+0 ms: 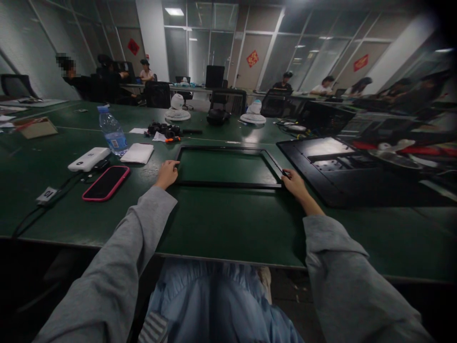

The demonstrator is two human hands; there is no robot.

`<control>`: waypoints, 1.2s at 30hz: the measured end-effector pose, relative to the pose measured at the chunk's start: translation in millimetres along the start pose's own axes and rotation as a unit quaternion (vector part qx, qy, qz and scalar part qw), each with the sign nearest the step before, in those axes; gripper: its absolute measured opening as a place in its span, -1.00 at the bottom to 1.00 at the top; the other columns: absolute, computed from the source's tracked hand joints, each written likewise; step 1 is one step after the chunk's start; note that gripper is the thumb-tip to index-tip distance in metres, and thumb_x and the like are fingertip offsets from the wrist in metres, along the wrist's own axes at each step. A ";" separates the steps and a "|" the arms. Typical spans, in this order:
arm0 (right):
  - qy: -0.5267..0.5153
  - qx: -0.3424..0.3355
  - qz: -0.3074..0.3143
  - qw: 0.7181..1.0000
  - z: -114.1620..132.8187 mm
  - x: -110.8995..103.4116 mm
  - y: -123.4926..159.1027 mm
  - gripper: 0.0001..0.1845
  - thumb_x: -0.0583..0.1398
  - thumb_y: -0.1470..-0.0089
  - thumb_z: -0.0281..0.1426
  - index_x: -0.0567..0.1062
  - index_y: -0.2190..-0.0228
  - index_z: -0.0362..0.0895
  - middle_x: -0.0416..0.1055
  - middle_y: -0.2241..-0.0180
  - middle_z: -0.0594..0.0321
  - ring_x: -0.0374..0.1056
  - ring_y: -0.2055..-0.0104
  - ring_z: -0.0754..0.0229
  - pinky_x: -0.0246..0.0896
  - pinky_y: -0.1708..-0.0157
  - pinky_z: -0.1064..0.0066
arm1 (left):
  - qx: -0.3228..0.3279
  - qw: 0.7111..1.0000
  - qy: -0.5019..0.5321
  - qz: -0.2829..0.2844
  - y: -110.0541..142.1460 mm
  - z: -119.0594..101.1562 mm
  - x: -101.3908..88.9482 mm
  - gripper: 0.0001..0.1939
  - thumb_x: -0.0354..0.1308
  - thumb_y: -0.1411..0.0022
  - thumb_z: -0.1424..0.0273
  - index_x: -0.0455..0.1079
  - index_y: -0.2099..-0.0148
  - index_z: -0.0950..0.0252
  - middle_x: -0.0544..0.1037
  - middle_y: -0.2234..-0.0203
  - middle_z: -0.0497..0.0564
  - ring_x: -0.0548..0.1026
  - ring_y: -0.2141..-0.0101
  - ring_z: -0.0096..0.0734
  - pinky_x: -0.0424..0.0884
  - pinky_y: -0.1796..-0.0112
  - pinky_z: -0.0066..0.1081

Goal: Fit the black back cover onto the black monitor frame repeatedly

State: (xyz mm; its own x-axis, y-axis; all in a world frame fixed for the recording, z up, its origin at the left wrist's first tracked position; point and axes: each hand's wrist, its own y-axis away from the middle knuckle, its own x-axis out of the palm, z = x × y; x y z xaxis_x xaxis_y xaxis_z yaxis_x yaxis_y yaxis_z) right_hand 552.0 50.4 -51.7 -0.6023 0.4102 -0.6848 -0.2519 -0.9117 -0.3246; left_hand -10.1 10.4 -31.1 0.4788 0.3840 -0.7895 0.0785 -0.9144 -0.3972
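A thin black rectangular frame (228, 185) lies in front of me on the green table, and the tabletop shows through its middle. My left hand (167, 174) grips its left side near the front corner, fingers closed. On the opposite side my right hand (295, 184) pinches the frame close to its front right corner. Just right of that hand rests a large black panel (303, 166) with an opening and metal parts in it. The undersides of both grips are hidden.
Left of the frame are a phone with a pink edge (106, 184), a white power bank (89, 159) with cables, tissues (137, 153) and a water bottle (113, 131). Two white fans (177, 113) and a dark cluster of small parts (162, 129) stand farther back. Several people sit beyond.
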 end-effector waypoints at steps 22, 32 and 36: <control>-0.012 0.033 -0.006 0.999 8.3 -1.5 7.7 -0.51 0.19 -0.08 -0.40 0.52 -0.07 -0.21 0.54 -0.04 -0.08 0.44 -0.13 -0.09 0.25 -0.20 0.06 | -0.109 0.990 -0.086 0.033 5.2 -15.4 -14.7 -0.56 0.06 -0.38 0.28 0.48 -0.20 0.31 0.43 -0.27 0.21 0.26 -0.27 0.18 0.29 -0.19 0.12; 0.094 -0.031 -0.014 0.995 10.2 2.5 7.4 -0.58 0.14 -0.08 -0.45 0.60 0.05 -0.28 0.53 0.03 -0.14 0.40 -0.12 -0.10 0.20 -0.23 0.08 | -0.114 0.987 -0.109 0.036 3.1 -17.8 -16.0 -0.55 0.05 -0.38 0.27 0.48 -0.22 0.29 0.44 -0.26 0.20 0.30 -0.26 0.15 0.29 -0.19 0.12; 0.137 -0.038 -0.017 0.990 8.7 4.0 7.8 -0.57 0.14 -0.08 -0.44 0.62 0.05 -0.30 0.53 0.06 -0.15 0.40 -0.09 -0.13 0.21 -0.21 0.07 | -0.113 0.986 -0.116 0.043 3.0 -18.4 -16.2 -0.53 0.03 -0.38 0.27 0.46 -0.24 0.32 0.43 -0.27 0.22 0.29 -0.26 0.17 0.30 -0.17 0.14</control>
State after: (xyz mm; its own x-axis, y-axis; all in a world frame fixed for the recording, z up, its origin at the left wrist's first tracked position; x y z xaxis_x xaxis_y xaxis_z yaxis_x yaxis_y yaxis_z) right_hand 541.0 44.7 -51.3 -0.3636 0.4403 -0.8209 -0.2040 -0.8975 -0.3910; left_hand -1.5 -0.9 -10.9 0.2817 0.2994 -0.9116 0.2513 -0.9399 -0.2310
